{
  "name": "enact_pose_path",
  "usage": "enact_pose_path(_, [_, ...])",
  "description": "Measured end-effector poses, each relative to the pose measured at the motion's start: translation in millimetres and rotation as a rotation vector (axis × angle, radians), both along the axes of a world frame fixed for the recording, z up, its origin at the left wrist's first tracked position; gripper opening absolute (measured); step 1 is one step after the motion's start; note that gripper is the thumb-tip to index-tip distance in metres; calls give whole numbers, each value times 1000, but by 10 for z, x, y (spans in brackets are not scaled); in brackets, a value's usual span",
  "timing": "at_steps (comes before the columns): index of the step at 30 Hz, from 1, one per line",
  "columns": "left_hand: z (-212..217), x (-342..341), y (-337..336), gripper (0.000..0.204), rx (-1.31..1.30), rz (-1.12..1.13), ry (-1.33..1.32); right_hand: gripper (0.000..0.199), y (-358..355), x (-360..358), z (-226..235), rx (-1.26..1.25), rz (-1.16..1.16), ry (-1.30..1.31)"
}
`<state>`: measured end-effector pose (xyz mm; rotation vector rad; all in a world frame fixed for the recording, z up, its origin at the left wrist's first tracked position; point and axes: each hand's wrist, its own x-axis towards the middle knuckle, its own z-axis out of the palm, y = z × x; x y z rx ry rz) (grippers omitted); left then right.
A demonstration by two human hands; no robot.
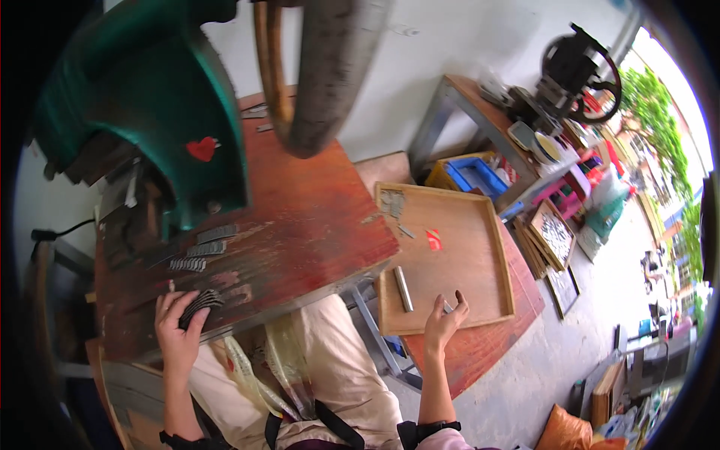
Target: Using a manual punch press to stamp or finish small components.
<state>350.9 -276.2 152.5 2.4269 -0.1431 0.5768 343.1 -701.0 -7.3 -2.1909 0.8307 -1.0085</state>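
My left hand [178, 328] is at the near edge of the red worktable [315, 225], its fingers closed round a stack of thin dark metal pieces [201, 306]. Just beyond it lie rows of small grey metal parts [210, 247], lined up beneath the green press machine [191, 112]. Over the near right part of a shallow wooden tray [457, 255] is my right hand [444, 328], palm partly turned up. Between its thumb and forefinger shows a small grey metal piece [448, 307]. A metal rod [403, 289] and a cluster of flat grey pieces [391, 202] lie in the tray.
A thick grey metal bar [322, 75] hangs in front of me above the worktable. Back right, a bench [487, 105] carries a black machine with a handwheel [581, 79]. Below it is a blue bin [476, 176]. Stacked wooden trays [551, 236] stand on the floor at the right.
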Motion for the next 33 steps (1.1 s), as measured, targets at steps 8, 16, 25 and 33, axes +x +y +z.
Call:
enact_pose_path(8, [-32, 68, -96, 25, 12, 19, -75, 27, 1219, 400, 1319, -174, 790, -346])
enact_pose_path(16, [-48, -1, -12, 27, 100, 33, -138, 10, 2536, 1050, 1664, -302, 1349, -45])
enact_pose_path(25, [-62, -10, 30, 28, 90, -21, -148, 31, 2759, 1294, 1792, -451, 1301, 312])
enact_pose_path(33, [-103, -26, 75, 30, 88, -40, -187, 23, 2919, 1181, 2004, 141, 1521, 296])
